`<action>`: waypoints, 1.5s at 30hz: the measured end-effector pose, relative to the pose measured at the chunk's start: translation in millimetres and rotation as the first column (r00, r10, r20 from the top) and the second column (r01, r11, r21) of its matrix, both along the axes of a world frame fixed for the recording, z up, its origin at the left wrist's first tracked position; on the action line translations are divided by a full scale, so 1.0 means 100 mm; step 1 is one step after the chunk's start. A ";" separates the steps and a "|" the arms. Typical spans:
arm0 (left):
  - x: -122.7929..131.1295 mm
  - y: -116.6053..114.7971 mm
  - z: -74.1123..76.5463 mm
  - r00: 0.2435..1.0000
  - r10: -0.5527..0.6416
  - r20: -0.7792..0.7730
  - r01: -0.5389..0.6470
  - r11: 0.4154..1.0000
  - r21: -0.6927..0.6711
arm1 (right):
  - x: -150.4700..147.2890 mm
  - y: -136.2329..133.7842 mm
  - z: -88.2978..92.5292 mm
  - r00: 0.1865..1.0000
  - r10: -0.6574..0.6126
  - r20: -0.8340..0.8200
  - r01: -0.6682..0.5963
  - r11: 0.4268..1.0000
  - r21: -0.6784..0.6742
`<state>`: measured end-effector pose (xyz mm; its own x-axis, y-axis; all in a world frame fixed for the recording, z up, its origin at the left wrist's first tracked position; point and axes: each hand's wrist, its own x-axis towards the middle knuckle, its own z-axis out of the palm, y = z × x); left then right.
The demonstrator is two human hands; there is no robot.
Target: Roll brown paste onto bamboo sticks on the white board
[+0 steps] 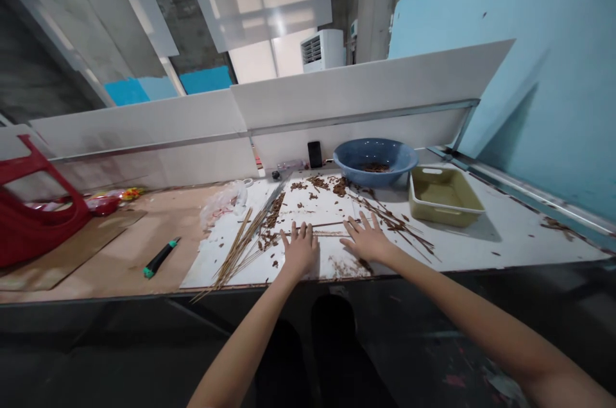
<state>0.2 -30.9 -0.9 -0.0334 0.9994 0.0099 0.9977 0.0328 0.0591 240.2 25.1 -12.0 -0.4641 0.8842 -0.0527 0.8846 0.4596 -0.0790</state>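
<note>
My left hand [301,251] lies flat on the white board [308,204], its fingers spread and pointing away from me. To its right, my right hand [367,241] rests palm down with fingers apart. A thin dark-brown stick [330,224] runs crosswise between the two hands, its ends at or under the fingertips. Whether the fingers press on it I cannot tell. A bundle of thin tan sticks [235,253] lies left of my left hand. Beyond my right hand are brown-coated thin sticks [402,226]. Small brown pieces [340,187] are scattered over the board.
Behind my right hand stands a blue basin [375,161] with brown bits inside, beside an olive-green plastic tub [445,196]. A black phone-like object [314,154] leans at the back panel. Leftward are a green-and-black utility knife [161,258], clear plastic [224,203] and a red plastic stool [38,203].
</note>
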 end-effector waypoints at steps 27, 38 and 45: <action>0.01 -0.16 0.03 0.998 0.053 0.035 -0.053 0.999 0.007 | 0.24 -0.11 0.10 0.965 -0.251 0.070 0.255 0.966 -0.044; 0.32 0.07 0.06 0.997 0.078 -0.023 -0.077 0.996 0.055 | 0.14 0.09 0.13 0.988 -0.148 0.038 0.149 0.988 -0.026; 0.26 0.00 -0.02 0.998 0.058 0.008 -0.058 0.996 0.061 | 0.34 0.15 -0.07 0.879 -0.477 -0.009 0.473 0.869 0.146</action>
<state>25.8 -31.1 -2.9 -0.0914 0.9933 0.0708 0.9938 0.0866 0.0692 274.7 40.3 -19.2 0.0139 0.9967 0.0806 0.9997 -0.0124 -0.0187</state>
